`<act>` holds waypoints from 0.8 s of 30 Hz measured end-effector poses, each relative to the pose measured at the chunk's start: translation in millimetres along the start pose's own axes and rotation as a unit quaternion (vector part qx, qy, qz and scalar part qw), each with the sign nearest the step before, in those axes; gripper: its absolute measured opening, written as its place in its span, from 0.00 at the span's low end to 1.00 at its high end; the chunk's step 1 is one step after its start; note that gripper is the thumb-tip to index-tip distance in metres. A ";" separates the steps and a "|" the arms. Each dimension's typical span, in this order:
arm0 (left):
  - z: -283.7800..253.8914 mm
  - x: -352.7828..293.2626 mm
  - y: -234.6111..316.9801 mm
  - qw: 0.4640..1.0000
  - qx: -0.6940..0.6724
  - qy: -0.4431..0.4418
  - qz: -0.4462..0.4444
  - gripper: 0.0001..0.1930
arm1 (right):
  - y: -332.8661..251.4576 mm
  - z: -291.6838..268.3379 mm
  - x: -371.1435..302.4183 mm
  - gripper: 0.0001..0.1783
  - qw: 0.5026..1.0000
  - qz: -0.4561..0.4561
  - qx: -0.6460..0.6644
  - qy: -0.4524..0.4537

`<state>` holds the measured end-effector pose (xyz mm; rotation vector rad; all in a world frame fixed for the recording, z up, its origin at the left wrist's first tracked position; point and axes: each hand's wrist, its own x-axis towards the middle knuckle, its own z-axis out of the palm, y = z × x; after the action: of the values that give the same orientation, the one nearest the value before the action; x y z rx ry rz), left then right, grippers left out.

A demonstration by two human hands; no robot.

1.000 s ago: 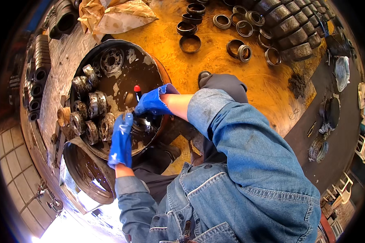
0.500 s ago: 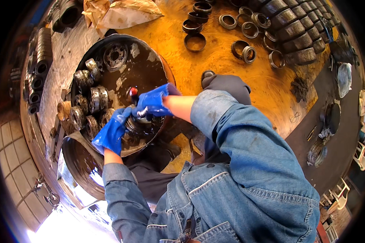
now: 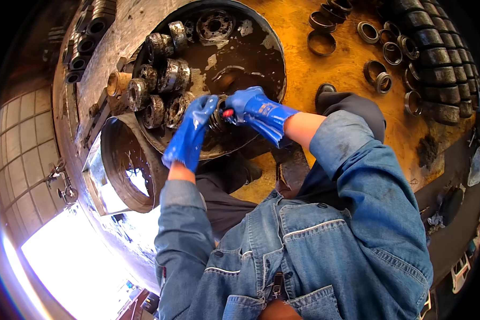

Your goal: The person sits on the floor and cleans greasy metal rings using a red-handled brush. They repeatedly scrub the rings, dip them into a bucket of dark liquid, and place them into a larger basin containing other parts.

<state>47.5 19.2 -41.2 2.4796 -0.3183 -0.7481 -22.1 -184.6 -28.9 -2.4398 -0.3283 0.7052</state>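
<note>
Both my hands wear blue rubber gloves and work at the near side of a large round metal pan (image 3: 284, 64) of dark, murky liquid. My left hand (image 3: 194, 120) has its fingers closed on the rim of a grooved round metal part (image 3: 217, 119). Just right of it, my right hand (image 3: 253, 109) is closed round a tool with a red end (image 3: 228, 113), which lies against or very near that part. The rest of the tool is hidden by the glove. Several oily metal wheels (image 3: 174, 74) are piled left of my hands, and a flat holed disc (image 3: 215, 25) lies farther off.
Loose metal rings (image 3: 321, 44) lie on the yellow-brown surface at right, before stacked dark cylinders (image 3: 442, 74). An open drum-like container (image 3: 138, 200) stands at near left. My dark shoe (image 3: 325, 89) is right of the pan. Metal cylinders (image 3: 85, 42) line the far left.
The whole view has shifted, so the scene sits farther right and higher. The red end, formerly beyond my right hand, is now low between both hands. My hands have parted slightly.
</note>
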 end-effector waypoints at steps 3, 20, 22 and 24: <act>28.5 -30.1 -10.5 0.994 -0.063 0.080 0.027 0.30 | 9.7 6.5 3.5 0.20 0.989 0.084 0.118 0.032; -12.4 0.2 26.6 0.955 -0.220 -0.191 -0.046 0.22 | 4.1 -0.3 -1.9 0.24 0.995 0.066 0.073 0.018; -18.0 11.2 34.4 0.964 -0.158 -0.198 -0.079 0.23 | 6.2 -3.6 -0.3 0.21 0.996 0.056 0.060 0.032; -17.5 19.1 6.9 0.961 -0.194 -0.186 -0.062 0.25 | 0.3 -17.8 -2.7 0.20 0.978 0.135 0.153 0.035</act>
<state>72.6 13.8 -33.5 1.9958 -0.1294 -1.2078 -14.5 -194.0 -15.6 -2.2253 0.1361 0.7213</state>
